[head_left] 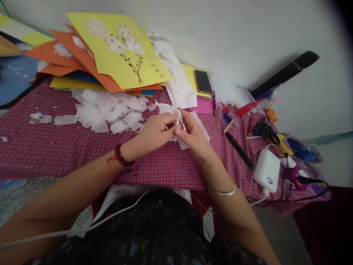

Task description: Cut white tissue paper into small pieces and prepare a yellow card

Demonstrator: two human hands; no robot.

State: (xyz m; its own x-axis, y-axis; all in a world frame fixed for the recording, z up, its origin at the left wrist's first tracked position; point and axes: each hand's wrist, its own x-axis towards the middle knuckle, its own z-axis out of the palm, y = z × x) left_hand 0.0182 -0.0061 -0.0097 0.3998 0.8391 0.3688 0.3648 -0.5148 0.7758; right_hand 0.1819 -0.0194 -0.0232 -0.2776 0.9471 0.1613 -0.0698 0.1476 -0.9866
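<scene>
Over a red checked tablecloth (55, 147), my left hand (156, 132) and my right hand (193, 136) meet at the middle of the view. Both pinch a crumpled piece of white tissue paper (198, 123), fingers closed on it. My left wrist wears a dark red bead bracelet, my right a thin silver bangle. A heap of torn white tissue pieces (107, 110) lies just left of my hands on the cloth.
A yellow card with tissue flowers (121, 51) rests on orange and blue sheets at the back. A phone (203, 81), black marker (239, 150), scissors (266, 131), a white charger (267, 170) with cables and a pink sheet (204, 106) lie at right.
</scene>
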